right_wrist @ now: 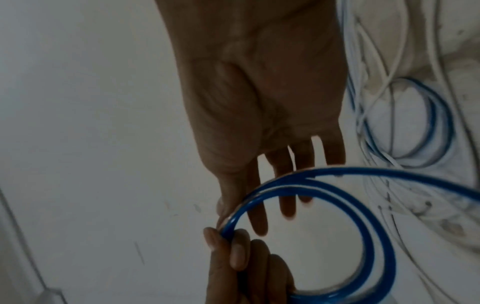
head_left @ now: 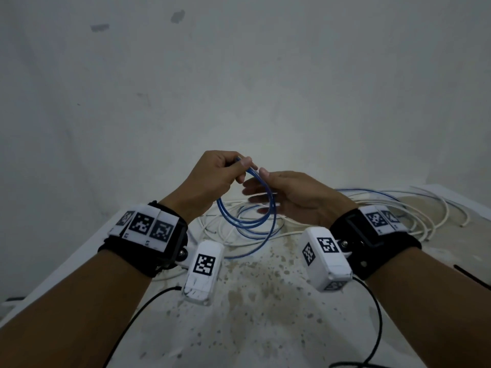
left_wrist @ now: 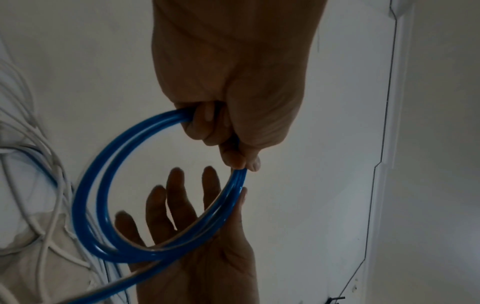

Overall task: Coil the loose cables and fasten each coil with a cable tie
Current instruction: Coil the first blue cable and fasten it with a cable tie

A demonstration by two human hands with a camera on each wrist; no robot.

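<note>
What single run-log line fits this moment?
left hand: grips blue cable coil | right hand: open, fingers straight beside coil | white cables: loose | tie: unseen

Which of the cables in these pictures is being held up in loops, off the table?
The blue cable, coiled in loops that the left hand pinches; the white cables lie loose on the table.

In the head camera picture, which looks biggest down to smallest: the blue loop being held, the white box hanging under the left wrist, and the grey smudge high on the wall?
1. Blue loop, largest.
2. White box, though it hangs nearer the camera, which flatters it.
3. Grey smudge, smallest; it lies farthest off, so its true size is unsure.
</note>
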